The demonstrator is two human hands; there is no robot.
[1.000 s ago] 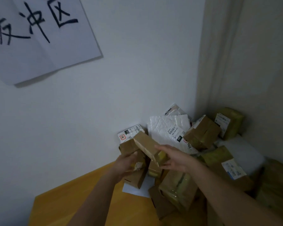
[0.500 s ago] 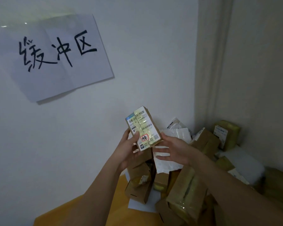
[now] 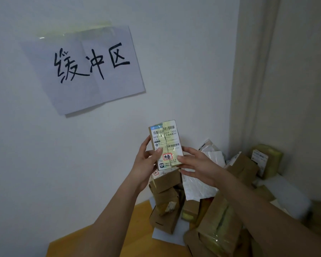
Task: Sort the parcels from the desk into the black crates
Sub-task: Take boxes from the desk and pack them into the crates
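Observation:
I hold a small cardboard parcel (image 3: 165, 143) upright in front of the wall, its white shipping label with barcodes and a red stamp facing me. My left hand (image 3: 146, 162) grips its left edge, thumb across the label. My right hand (image 3: 198, 166) pinches its lower right edge, fingers reaching left. Below and to the right, a pile of brown parcels (image 3: 220, 219) and white mailer bags (image 3: 198, 186) lies on the wooden desk (image 3: 137, 230) in the room's corner. No black crates are in view.
A white paper sign (image 3: 89, 71) with black handwritten characters is taped to the wall at upper left. A taped box (image 3: 267, 160) leans in the corner at right, beside a pale wall panel (image 3: 295, 89). The desk's front left edge shows bare wood.
I lifted the parcel out of the pile and turned its label toward me. It now stands more upright, and the view has tilted up, showing more of the sign.

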